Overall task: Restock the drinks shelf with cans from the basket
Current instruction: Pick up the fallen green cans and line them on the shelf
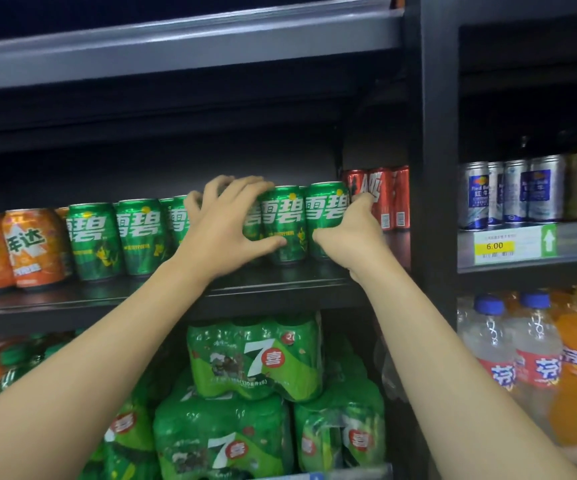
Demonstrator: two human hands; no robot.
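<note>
1. Green cans [141, 235] are lined up along the front of the dark shelf [280, 277]; five fronts can be counted, plus slivers of more peeking out behind, so the full number can't be pinned down.
2. One or two of those cans are mostly covered by the left hand [226, 221], which is spread wide over them, fingers draped across the tops and thumb stretched onto the front of a can [285, 226].
3. The last green can [327, 216] on the right is gripped by the right hand [349, 233], thumb on its front and fingers curled round its far side.
4. Three red cans [389, 197] are seen just beside it, the lower part of the first blocked by the right hand.
5. Two orange cans [30, 247] are seen at the left, one cut off by the frame edge.
6. Four blue-and-silver cans [512, 192] are stood on the neighbouring shelf, with darker ones beyond that are too murky to read.
7. Three green shrink-wrapped multipacks [256, 358] are stacked below.
8. No basket is caught in view.
</note>
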